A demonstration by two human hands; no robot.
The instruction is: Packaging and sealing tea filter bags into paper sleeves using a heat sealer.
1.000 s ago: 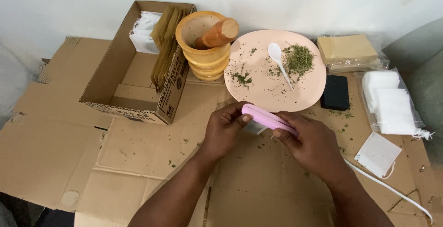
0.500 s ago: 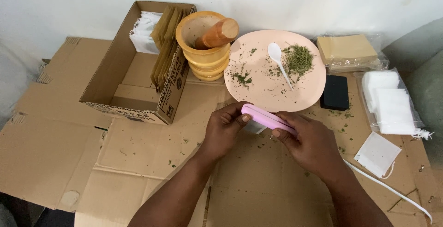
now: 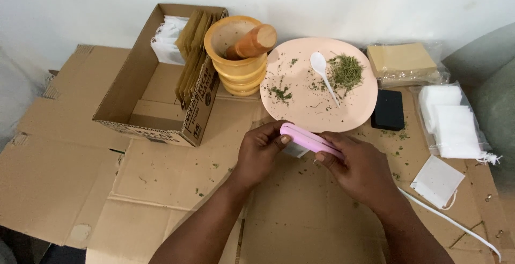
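nothing has moved: left hand (image 3: pixel 261 154) and right hand (image 3: pixel 360 168) stay clamped together on the pink sealer (image 3: pixel 310 140) before the peach plate (image 3: pixel 300 108).

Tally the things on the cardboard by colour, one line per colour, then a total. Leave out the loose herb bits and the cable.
Pink: 2, the plate and the sealer that the left hand and right hand hold.
Orange: 2, mortar, pestle.
White: 3, spoon, bag stack, single bag.
Black: 1, small block.
Brown: 2, open box, tan packet.
Total: 10.
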